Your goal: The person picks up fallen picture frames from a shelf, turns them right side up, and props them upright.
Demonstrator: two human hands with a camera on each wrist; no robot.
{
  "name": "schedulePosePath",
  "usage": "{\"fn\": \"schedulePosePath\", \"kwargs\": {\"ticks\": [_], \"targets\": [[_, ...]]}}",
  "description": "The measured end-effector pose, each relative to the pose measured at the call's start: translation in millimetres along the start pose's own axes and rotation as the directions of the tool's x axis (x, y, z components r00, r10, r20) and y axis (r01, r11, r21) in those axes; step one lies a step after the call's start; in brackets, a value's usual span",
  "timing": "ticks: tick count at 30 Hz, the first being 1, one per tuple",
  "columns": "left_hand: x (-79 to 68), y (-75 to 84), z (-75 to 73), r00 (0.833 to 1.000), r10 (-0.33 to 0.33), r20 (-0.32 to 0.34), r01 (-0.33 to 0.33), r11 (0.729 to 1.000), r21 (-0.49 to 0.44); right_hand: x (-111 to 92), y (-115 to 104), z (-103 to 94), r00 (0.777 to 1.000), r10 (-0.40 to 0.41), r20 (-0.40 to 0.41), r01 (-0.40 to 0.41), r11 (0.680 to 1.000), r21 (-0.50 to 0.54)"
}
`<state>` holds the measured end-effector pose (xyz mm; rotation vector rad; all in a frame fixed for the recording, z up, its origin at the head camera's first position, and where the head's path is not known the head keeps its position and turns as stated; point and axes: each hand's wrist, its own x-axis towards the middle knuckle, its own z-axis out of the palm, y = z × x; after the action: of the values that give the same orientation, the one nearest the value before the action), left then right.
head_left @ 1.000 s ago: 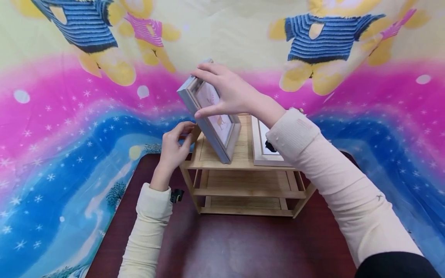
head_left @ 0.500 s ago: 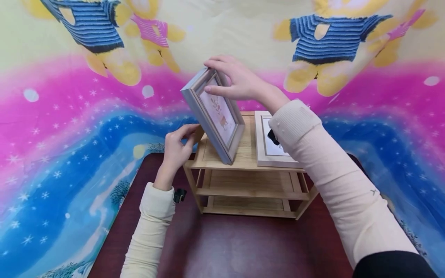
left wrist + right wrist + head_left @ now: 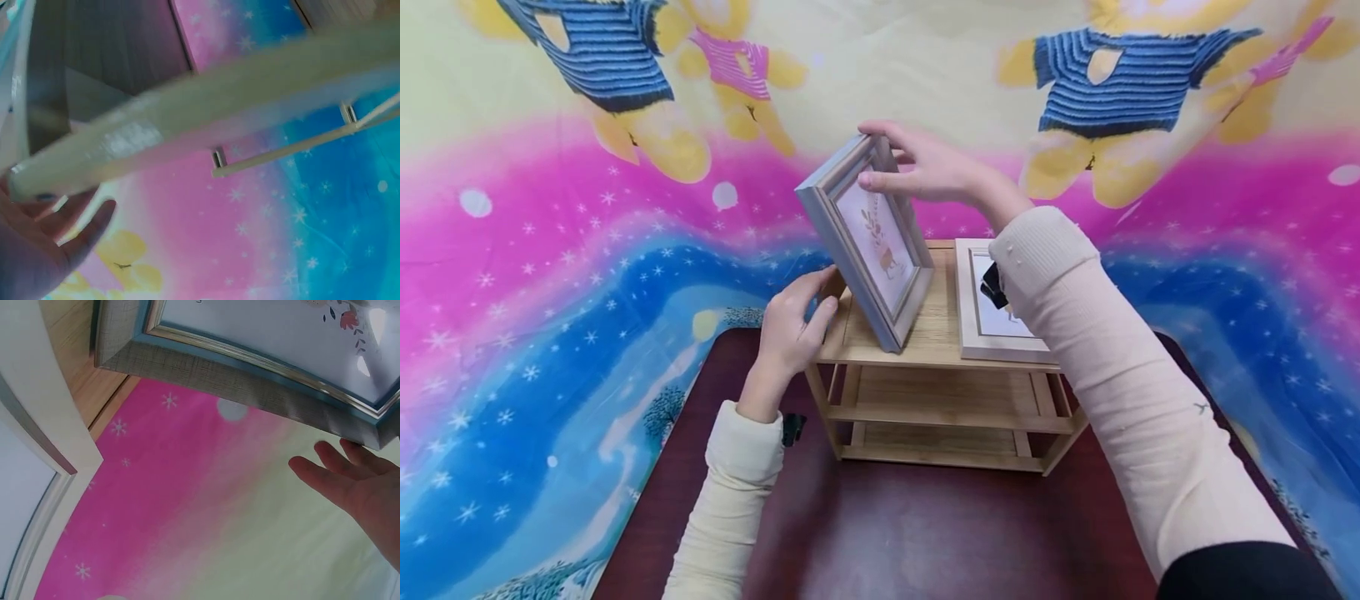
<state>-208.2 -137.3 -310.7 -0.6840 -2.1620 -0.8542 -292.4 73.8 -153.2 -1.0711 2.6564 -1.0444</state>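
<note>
In the head view, a grey picture frame (image 3: 880,242) with a deer-and-flower print stands tilted on the top shelf of a wooden rack (image 3: 940,333). My right hand (image 3: 936,167) is at its upper right corner, the thumb in front of the picture and a finger over the top edge. The right wrist view shows straight fingers (image 3: 337,469) along the frame's rim. Behind the frame's left side, my left hand (image 3: 793,325) reaches toward a brown piece (image 3: 832,287) on its back, thumb apart from the fingers. Its fingertips are partly hidden.
A white picture frame (image 3: 1000,342) lies flat on the right of the rack's top, partly under my right sleeve. The rack has lower shelves (image 3: 947,392) and stands on a dark red table (image 3: 925,525). A printed cloth (image 3: 587,250) hangs behind.
My right hand has slid up and right along the grey picture frame, uncovering more of the print. The left thumb has spread from the fingers near the brown piece. The camera view shifted slightly.
</note>
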Motion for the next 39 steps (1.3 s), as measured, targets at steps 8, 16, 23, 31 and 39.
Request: {"fn": "schedulePosePath", "kwargs": {"ticks": [8,16,23,31,39], "targets": [[-3.2,15.4,3.5,0.991,-0.123,0.056,0.111,0.975,0.191,-1.9,4.9,2.0,1.0,0.022,0.008,-0.023,0.995,0.102],[-2.5,17.4,8.5,0.981,-0.176,0.082,0.15,0.955,0.256,-4.4,11.6,1.6,1.0,0.015,-0.01,-0.014,0.994,0.111],[-0.5,13.5,6.1,0.96,-0.227,0.163,0.186,0.954,0.234,-6.4,13.1,0.2,0.999,0.045,-0.019,-0.042,0.993,0.111],[2.7,7.3,0.0,0.919,-0.283,0.275,0.238,0.953,0.187,-10.4,12.7,-2.5,0.998,0.063,-0.025,-0.061,0.994,0.093],[5.1,0.2,-4.4,0.906,-0.27,0.325,0.242,0.962,0.126,-15.0,12.2,-5.2,0.997,0.075,-0.021,-0.073,0.994,0.08]]}}
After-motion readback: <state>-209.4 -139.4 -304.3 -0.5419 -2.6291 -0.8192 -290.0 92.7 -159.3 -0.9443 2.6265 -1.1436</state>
